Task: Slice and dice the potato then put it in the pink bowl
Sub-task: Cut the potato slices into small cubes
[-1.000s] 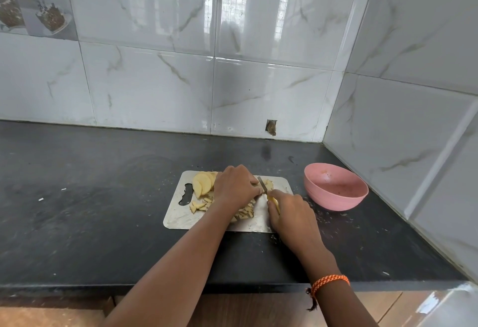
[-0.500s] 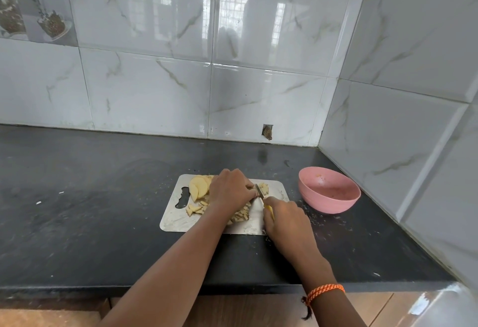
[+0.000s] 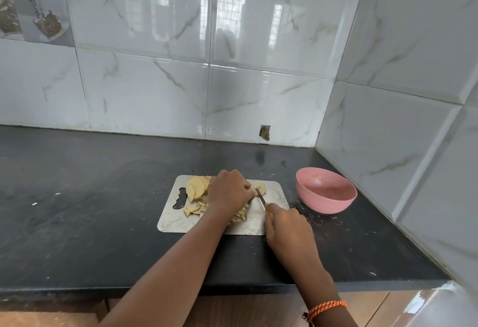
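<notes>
From the head camera, I watched the dicing step under way on the dark counter (image 3: 77,197). The left hand (image 3: 227,192) lay curled over a stack of potato slices on the cutting board (image 3: 176,219), knuckles up, fingers clenched down on the pieces beneath it — what exactly sat under the palm I could not see. The right hand (image 3: 287,225) gripped the yellow handle of a small knife (image 3: 261,197), fingers wrapped round it, the narrow blade angled up toward the left hand's fingertips and touching or nearly touching the potato there.

The potato lay in several lots, all on the board: round pale-yellow slices (image 3: 195,188) fanned at the far left corner, small angular diced bits (image 3: 192,210) near the board's handle slot, more cut strips (image 3: 239,216) beside the left wrist, and a few pieces (image 3: 261,187) beyond the blade. The pink bowl (image 3: 326,192) stood just right of the board, apart from it, holding no potato that I could make out — only specks.

I judged the task roughly midway: the round slices were uncut. The next move called for short downward cuts close to the fingertips.

The board looked thin, metallic, scuffed and round-cornered; the bowl smooth, matte plastic; the counter speckled with crumbs; the wall tiles (image 3: 258,42) glossy and marble-veined.
</notes>
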Demonstrator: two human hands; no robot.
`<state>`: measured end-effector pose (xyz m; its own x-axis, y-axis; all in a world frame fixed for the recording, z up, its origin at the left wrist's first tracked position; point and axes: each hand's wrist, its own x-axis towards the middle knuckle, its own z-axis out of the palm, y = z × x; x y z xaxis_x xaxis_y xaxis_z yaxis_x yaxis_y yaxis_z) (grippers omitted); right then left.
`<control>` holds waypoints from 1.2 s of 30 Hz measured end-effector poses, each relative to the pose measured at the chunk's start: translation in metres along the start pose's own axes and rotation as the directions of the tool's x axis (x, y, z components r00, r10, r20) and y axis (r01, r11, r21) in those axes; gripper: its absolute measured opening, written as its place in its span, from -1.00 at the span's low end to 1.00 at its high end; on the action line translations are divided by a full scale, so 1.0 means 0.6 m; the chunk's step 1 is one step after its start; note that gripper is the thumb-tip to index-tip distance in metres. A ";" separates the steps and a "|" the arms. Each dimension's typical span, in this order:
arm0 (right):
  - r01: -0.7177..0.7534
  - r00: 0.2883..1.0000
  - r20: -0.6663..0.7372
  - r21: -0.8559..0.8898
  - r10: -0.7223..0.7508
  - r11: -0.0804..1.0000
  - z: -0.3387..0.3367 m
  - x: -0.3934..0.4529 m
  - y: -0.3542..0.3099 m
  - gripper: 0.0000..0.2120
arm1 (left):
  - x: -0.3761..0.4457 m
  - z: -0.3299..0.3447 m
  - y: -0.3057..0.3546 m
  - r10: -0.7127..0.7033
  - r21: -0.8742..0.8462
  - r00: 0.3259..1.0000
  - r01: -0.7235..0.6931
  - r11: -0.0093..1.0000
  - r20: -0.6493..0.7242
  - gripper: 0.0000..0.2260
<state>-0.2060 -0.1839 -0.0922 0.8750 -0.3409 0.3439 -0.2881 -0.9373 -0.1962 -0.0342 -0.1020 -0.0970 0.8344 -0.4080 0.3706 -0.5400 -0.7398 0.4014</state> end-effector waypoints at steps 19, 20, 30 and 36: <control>0.022 0.996 -0.089 0.045 -0.018 0.999 0.027 0.051 0.002 -0.78 | 0.007 0.012 -0.010 0.009 0.002 1.000 -0.009 1.000 -0.004 -0.78; 0.019 0.995 -0.096 0.050 -0.014 0.999 0.028 0.054 0.003 -0.78 | 0.007 0.010 -0.009 0.013 0.004 1.000 -0.013 1.000 0.001 -0.78; 0.013 0.987 -0.161 0.120 0.007 0.993 0.021 0.051 0.005 -0.67 | 0.008 -0.005 -0.025 -0.020 -0.038 1.000 0.020 0.999 0.016 -0.86; 0.049 0.988 -0.150 0.049 -0.041 0.998 0.027 0.053 0.003 -0.62 | 0.011 0.000 -0.027 0.010 -0.025 1.000 -0.010 1.000 0.005 -0.85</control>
<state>-0.1722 -0.1953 -0.0963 0.8177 -0.3093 0.4855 -0.2255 -0.9481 -0.2242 -0.0200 -0.0924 -0.1013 0.8294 -0.4181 0.3706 -0.5509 -0.7221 0.4183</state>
